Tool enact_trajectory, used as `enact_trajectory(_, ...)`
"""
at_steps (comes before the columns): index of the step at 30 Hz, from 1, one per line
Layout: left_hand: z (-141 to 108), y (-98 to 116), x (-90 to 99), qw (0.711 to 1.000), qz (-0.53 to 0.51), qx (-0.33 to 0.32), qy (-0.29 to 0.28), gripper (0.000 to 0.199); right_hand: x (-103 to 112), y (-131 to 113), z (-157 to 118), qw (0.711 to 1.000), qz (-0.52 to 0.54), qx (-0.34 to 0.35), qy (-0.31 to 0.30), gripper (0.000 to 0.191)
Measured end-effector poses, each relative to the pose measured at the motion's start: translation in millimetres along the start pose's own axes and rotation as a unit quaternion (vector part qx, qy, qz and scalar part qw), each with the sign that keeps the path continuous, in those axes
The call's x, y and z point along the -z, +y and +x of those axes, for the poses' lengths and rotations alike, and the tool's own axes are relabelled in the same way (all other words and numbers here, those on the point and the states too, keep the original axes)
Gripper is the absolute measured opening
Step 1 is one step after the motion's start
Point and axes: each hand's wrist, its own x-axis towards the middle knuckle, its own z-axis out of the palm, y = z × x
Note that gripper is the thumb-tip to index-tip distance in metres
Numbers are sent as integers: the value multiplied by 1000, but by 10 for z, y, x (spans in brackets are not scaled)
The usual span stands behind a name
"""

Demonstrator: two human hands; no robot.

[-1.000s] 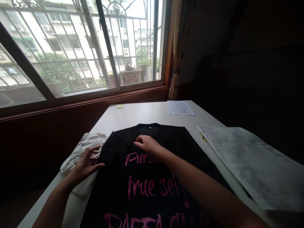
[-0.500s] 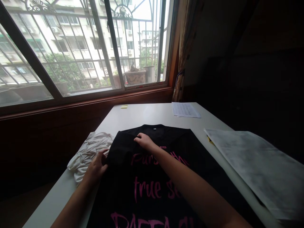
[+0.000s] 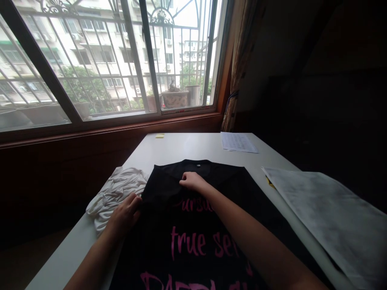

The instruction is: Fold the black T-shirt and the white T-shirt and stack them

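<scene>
Item: a white, smooth-topped table [image 3: 187,146], bare along its far end except for printed white paper sheets [image 3: 238,142] near the far right corner and a small yellow paper slip [image 3: 160,136] near the far left one; open surface lies between these and the garment's collar. Principal piece: a black fabric T-shirt with pink brush-style lettering [image 3: 193,219], spread front up down the middle of the table, collar toward the far end. Against its left side, a crumpled white cloth [image 3: 121,189] reaches the left table edge, leaving little room there; on the right, past a narrow bare strip, a pale grey flat sheet of material [image 3: 326,209] covers the right edge. Left hand [image 3: 125,211]: at the shirt's left edge, fingers together and bent over it, thumb hidden; I cannot tell whether it grips. Right hand [image 3: 193,181]: forearm slanting in across the lettering, fingers curled and narrowed to the thumb, pinching black fabric below the collar. Variance from a second ago: the left hand, then spread wide, now meets the shirt's edge; the right hand's fingers are drawn in tighter; a fold now covers part of the top line's first letter. The crumpled cloth and papers keep their places.
</scene>
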Motion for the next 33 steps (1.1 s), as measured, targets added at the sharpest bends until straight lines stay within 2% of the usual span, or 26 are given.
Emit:
enact_trajectory(4, 9, 27, 40, 999, -5, -30, 9, 24, -51, -129, 170, 998, -13, 59, 30, 11)
enact_trajectory(8, 15, 43, 76, 998, -35, -48, 30, 23, -196, -316, 411, 993, 17, 111, 22, 19)
enact_trajectory(15, 12, 26, 111, 989, -120, -67, 50, 16, -496, -537, 829, 989, 75, 124, -19, 39)
enact_trajectory(19, 12, -14, 144, 978, -196, -62, 26, 16, -599, -634, 998, 988, 87, 123, -33, 45)
enact_trajectory(22, 15, -32, 192, 972, -226, -70, -9, 15, -632, -703, 1078, 987, 89, 128, -36, 45)
enact_trajectory(27, 26, -20, 236, 969, -240, -53, -34, 13, -645, -759, 1140, 988, 70, 135, -22, 42)
enact_trajectory(33, 41, -28, 219, 971, -225, -56, -49, 18, -709, -782, 1027, 986, -2, 166, 6, 39)
